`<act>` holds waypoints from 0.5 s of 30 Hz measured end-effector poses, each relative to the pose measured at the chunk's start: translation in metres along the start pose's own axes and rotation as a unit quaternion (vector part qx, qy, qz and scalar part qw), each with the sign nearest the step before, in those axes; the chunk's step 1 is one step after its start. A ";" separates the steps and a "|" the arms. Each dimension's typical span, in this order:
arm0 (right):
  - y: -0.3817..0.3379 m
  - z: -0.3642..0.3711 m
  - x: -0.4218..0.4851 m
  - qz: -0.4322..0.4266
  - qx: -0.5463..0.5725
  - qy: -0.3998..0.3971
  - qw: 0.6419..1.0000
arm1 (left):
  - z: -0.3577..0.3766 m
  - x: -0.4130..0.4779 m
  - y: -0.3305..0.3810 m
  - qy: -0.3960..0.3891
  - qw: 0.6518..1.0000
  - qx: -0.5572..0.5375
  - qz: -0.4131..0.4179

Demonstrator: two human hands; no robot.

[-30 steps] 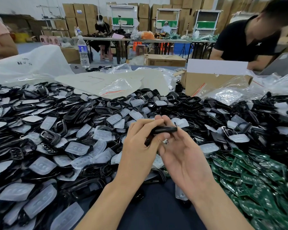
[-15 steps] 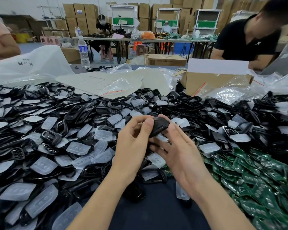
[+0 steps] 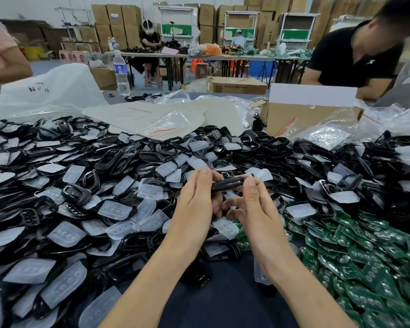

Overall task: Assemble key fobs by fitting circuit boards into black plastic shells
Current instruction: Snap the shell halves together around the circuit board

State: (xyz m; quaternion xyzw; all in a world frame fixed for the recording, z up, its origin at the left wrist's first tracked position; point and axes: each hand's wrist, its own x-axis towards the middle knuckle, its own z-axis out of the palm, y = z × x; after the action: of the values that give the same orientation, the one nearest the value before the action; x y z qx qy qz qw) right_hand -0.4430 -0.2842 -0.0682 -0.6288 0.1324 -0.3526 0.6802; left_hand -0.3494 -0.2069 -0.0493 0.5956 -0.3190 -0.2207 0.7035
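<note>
Pinching the slim black plastic key-fob shell (image 3: 227, 183) edge-on between left hand (image 3: 194, 204) and right hand (image 3: 256, 209) above the heaped loose black shells (image 3: 118, 162), uneven squeezing risks misaligned halves or a slip into the pile.

The oval black plastic shells (image 3: 128, 162) are smooth and glossy. The translucent white button pads (image 3: 114, 209) look frosted and matt. The green circuit boards (image 3: 365, 256) show a lacquered sheen. The brown cardboard box (image 3: 294, 117) is matt. The clear plastic bags (image 3: 327, 136) are shiny and crinkled.
</note>
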 end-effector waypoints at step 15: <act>0.009 0.000 0.001 0.000 0.000 0.082 0.997 | 0.004 -0.004 -0.010 0.032 0.926 0.268 0.263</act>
State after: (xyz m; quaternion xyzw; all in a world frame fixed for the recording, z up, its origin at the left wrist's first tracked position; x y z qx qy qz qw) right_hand -0.4398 -0.2853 -0.0760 -0.5980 0.1880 -0.4030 0.6668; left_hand -0.3547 -0.2089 -0.0592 0.6632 -0.4884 0.0852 0.5607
